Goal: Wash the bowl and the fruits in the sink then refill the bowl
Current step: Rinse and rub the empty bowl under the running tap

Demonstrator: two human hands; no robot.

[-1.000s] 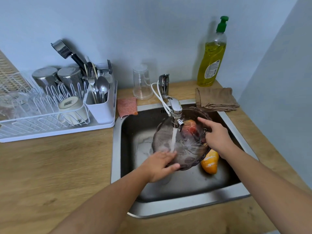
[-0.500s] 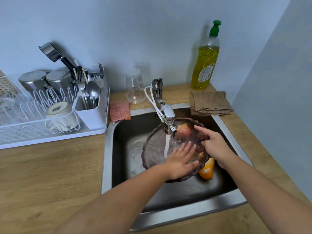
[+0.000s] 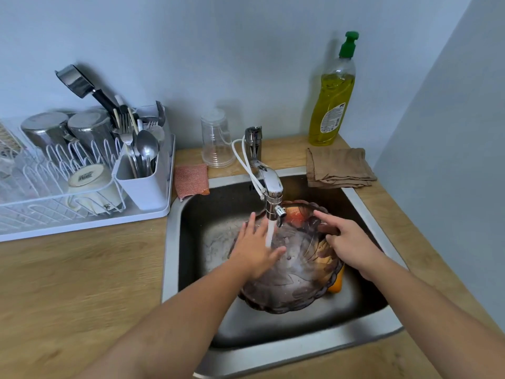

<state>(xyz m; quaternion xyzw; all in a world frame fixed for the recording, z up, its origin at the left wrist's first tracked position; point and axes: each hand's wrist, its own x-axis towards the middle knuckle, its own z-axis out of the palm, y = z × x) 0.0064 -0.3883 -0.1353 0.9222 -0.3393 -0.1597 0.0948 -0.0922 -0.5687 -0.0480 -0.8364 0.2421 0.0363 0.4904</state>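
The bowl (image 3: pixel 295 280) is smoky brown translucent glass with a moulded leaf-vein pattern. Beside it lies an orange-yellow fruit (image 3: pixel 336 284), and a red-orange fruit (image 3: pixel 296 216) shows through the glass. The sink (image 3: pixel 170 242) is grey steel and the desk (image 3: pixel 68 283) pale wood grain. The soap bottle (image 3: pixel 332 105) holds yellow-green liquid under a green cap. The cloth (image 3: pixel 338 166) is tan, the sponge (image 3: pixel 191 179) salmon-pink mesh, and the dish rack (image 3: pixel 109 218) white.

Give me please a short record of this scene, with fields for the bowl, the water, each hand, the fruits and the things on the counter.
bowl: tinted glass, tilted in the sink, under the tap
water: running into the bowl
left hand: flat, fingers straight, pressed inside the bowl
right hand: grips the bowl's right rim
fruits: red fruit seen through the bowl; orange fruit under its right edge
counter: soap, cloth, sponge, glass, rack
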